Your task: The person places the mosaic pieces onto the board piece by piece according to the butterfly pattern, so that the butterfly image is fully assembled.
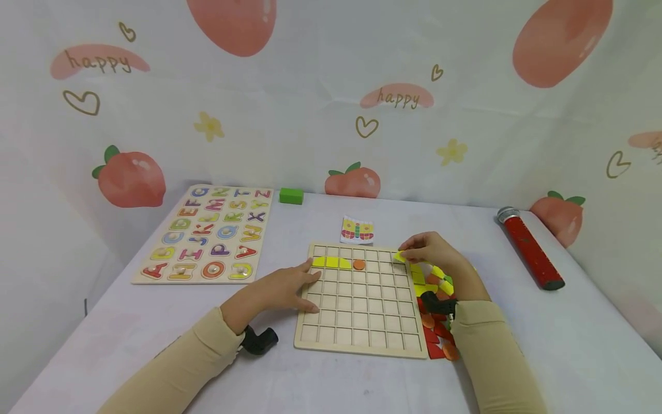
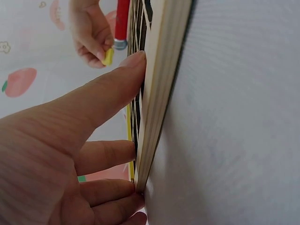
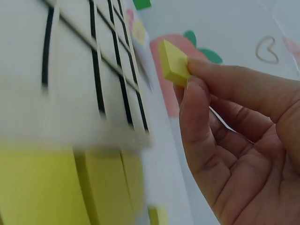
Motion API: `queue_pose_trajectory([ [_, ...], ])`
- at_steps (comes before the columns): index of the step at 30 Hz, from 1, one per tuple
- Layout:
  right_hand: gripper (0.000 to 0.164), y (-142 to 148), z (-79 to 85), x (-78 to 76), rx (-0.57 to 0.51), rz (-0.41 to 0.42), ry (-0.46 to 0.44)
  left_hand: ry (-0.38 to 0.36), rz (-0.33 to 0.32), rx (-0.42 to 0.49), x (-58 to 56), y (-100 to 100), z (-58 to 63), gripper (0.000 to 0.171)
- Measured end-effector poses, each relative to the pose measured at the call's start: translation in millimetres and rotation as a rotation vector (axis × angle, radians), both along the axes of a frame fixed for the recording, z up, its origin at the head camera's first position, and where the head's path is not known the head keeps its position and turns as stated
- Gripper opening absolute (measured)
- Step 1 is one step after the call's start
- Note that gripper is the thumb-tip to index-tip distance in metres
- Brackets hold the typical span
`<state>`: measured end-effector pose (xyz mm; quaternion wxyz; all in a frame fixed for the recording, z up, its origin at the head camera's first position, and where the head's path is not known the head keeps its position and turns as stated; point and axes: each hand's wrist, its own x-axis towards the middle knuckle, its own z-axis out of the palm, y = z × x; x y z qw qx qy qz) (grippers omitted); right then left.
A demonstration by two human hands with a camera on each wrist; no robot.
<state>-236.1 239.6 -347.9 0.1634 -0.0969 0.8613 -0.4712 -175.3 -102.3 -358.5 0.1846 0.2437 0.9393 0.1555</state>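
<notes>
A wooden grid board lies on the table in front of me. In its second row sit three yellow tiles at the left, with an orange disc beside them. My left hand rests against the board's left edge, thumb and fingers extended; the left wrist view shows its thumb on the rim. Over the board's upper right corner, my right hand pinches a yellow tile with a slanted side between thumb and fingertips. That tile is raised above the board.
Yellow, red, orange and green pieces are heaped along the board's right edge, partly under my right forearm. A picture card lies behind the board. Around stand an alphabet puzzle, a green block and a red microphone.
</notes>
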Motion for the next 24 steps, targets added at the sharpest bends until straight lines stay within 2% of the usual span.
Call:
queue_pose_trajectory([
  [10,0.021,-38,-8.7,-10.5,-0.070,0.082,-0.057,0.003,0.002,0.001,-0.4,1,0.0,0.080],
  [17,0.020,-45,-16.5,-9.7,-0.067,0.094,-0.079,-0.001,0.002,0.008,-0.3,2,-0.7,0.080],
  [24,0.019,-48,-19.3,-7.2,-0.014,0.092,-0.014,-0.005,0.008,0.010,-0.7,1,-1.7,0.081],
])
